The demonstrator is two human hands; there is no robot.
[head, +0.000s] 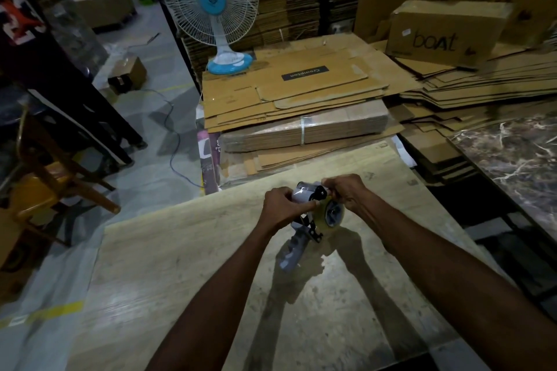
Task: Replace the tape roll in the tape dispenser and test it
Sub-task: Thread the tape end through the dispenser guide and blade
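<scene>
A grey and black tape dispenser (pixel 297 245) is held above the wooden table (pixel 187 265), its handle pointing down toward me. A clear tape roll (pixel 333 215) sits on its wheel at the right side. My left hand (pixel 281 208) grips the dispenser's front frame by the black roller. My right hand (pixel 346 191) pinches at the top of the roll, right beside the roller; whether a tape end is between its fingers is too small to tell.
Stacks of flattened cardboard (pixel 301 105) lie beyond the table's far edge. A blue and white fan (pixel 211 9) stands on them. A "boat" box (pixel 443 33) sits at the back right, a marble slab (pixel 512 156) at right, a wooden chair (pixel 45 177) at left.
</scene>
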